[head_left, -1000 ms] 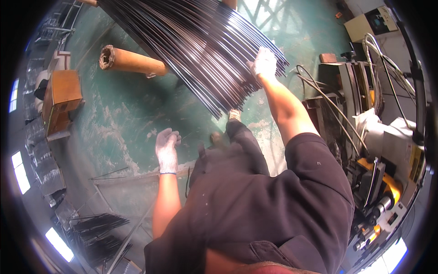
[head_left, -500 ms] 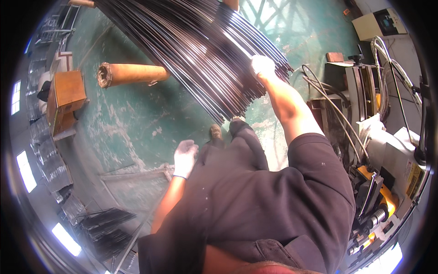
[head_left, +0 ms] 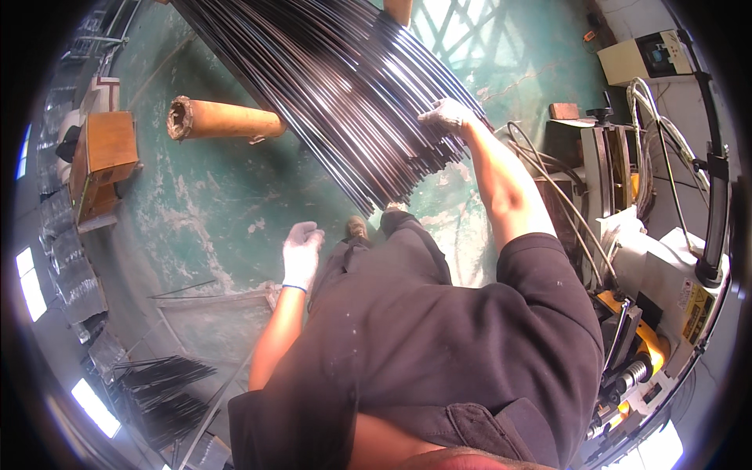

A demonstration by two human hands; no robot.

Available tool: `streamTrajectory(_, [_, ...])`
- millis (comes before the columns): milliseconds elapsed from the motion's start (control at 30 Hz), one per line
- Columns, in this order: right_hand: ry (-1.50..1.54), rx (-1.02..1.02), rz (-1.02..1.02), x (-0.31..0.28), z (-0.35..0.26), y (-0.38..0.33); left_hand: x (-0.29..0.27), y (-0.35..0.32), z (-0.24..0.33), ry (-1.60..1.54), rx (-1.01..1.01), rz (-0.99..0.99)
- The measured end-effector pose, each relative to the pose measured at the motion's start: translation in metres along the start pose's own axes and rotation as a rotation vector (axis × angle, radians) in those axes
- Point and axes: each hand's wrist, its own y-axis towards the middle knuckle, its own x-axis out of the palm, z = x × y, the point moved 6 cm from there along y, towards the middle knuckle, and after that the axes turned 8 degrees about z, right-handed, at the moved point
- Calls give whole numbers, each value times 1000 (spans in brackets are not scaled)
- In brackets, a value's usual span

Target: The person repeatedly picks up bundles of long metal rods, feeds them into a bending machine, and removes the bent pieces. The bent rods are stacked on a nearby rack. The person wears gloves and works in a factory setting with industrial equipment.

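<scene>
A wide layer of long, thin dark metal rods (head_left: 337,86) slants across the upper middle, its uneven near ends close to my feet. At the right side of this layer, my right hand (head_left: 446,115), in a white glove, bends its fingers down over several rods. Its fingertips point left and are partly lost among the rods. My left hand (head_left: 301,249), also gloved in white, hangs in the air left of my legs, away from the rods. Its fingers are loosely bent and somewhat apart, with nothing seen in them.
An orange-brown tube (head_left: 227,120) with a ragged end lies under the rods at left. Beyond it stands a wooden box (head_left: 107,149). Cables (head_left: 560,196) and machinery (head_left: 638,345) line the right side. More dark rods (head_left: 160,392) lie at lower left.
My right hand has turned, its fingers now reaching left and down onto the rods. My left hand has risen slightly. The whole view has shifted a little.
</scene>
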Motion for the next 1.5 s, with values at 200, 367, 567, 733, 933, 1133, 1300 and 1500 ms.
streamTrajectory(200, [-191, 14, -97, 17, -10, -18, 12, -14, 5, -44, -19, -77])
streamTrajectory(367, [-314, 80, 20, 47, -37, -115, 16, 13, 34, -62, -8, -119])
streamTrajectory(567, [-476, 159, 27, 99, 48, -317, 59, 62, 50, -264, -86, -304])
streamTrajectory(733, [-542, 362, 145, 114, 147, -515, 111, 110, 50, -465, -285, -447])
streamTrajectory(933, [-771, 580, 379, 135, 212, -739, 169, 143, 40, -768, -522, -482])
streamTrajectory(1133, [-587, 431, 760, 193, 167, -698, 167, 63, 27, -772, -427, -641])
streamTrajectory(1300, [-631, 384, 935, 174, 189, -656, 150, -36, 66, 99, 761, -690])
streamTrajectory(1500, [-706, 538, 1128, 95, 298, -815, 176, -186, 104, 157, 964, -720])
